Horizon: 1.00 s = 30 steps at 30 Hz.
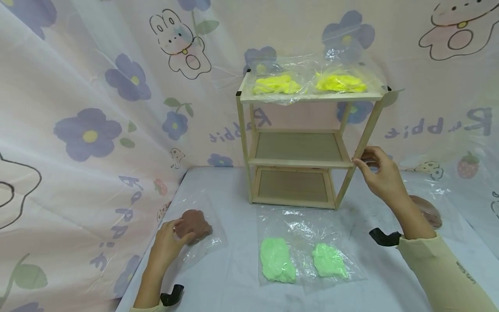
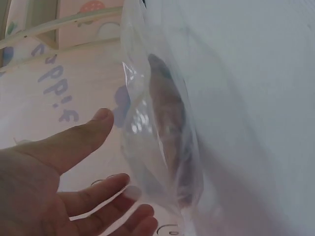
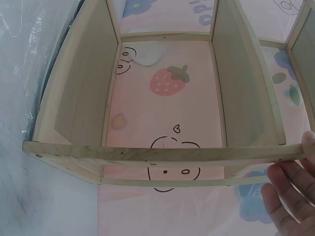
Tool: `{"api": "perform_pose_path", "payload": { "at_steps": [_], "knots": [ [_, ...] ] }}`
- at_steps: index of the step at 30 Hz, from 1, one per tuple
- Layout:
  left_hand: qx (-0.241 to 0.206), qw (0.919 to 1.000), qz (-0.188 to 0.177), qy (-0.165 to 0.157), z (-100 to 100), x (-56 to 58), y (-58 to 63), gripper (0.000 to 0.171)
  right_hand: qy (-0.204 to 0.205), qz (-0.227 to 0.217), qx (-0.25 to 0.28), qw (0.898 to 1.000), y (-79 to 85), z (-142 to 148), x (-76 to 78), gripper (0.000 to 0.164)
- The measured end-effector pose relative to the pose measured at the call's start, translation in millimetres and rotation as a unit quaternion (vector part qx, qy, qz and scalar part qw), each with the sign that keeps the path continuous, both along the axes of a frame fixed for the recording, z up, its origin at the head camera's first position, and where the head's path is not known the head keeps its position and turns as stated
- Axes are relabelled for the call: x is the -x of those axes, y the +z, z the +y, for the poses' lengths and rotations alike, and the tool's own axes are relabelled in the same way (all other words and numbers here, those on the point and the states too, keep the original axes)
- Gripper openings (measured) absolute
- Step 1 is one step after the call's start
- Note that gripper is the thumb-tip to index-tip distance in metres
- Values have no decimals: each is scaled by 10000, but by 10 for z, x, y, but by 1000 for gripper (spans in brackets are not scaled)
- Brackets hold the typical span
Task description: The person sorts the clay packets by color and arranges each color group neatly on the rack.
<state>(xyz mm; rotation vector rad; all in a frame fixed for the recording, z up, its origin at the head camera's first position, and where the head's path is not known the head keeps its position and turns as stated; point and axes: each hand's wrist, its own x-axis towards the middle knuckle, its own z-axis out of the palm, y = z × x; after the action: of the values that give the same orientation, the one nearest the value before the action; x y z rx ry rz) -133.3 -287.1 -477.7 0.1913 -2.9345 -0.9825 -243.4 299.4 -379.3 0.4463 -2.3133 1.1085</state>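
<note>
My left hand (image 1: 165, 245) hovers over a clear plastic bag (image 1: 218, 234) holding a flat lump of brown clay (image 1: 195, 226). Its thumb and fingers are spread, and the left wrist view shows a gap between them and the bag (image 2: 138, 123). On the other side, my right hand (image 1: 383, 177) grips the right front post of a three-tier wooden shelf (image 1: 300, 163) at middle-tier height. Thumb and fingers lie on opposite sides of that post (image 3: 162, 154) in the right wrist view. The shelf stands upright on the table.
Two bagged yellow lumps (image 1: 277, 84) lie on the shelf's top tier. In front of the shelf are two bagged light green lumps (image 1: 277, 260). Another bagged brown lump (image 1: 426, 211) lies partly behind my right forearm. A patterned curtain (image 1: 89, 182) hangs behind the white table (image 1: 230, 277).
</note>
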Motion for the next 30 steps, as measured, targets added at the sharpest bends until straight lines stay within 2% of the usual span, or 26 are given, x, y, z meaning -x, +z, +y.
{"api": "perform_pose_path", "payload": {
  "at_steps": [5,15,23,26,30],
  "knots": [
    [67,9997,-222,10,-13,-15,-38,85,7,-23,10,10000,8,4,-14,32],
    [11,9981,-613,-64,44,49,-118,100,77,-14,65,9999,11,-4,-21,32],
    [20,9990,-452,30,75,70,-129,93,59,-22,40,10000,4,-5,-28,32],
    [198,9990,-390,65,73,84,-137,91,57,-30,30,10000,5,-6,-24,32],
    [826,9959,-318,189,49,102,-136,91,50,-48,23,10000,6,-8,-19,33]
  ]
}}
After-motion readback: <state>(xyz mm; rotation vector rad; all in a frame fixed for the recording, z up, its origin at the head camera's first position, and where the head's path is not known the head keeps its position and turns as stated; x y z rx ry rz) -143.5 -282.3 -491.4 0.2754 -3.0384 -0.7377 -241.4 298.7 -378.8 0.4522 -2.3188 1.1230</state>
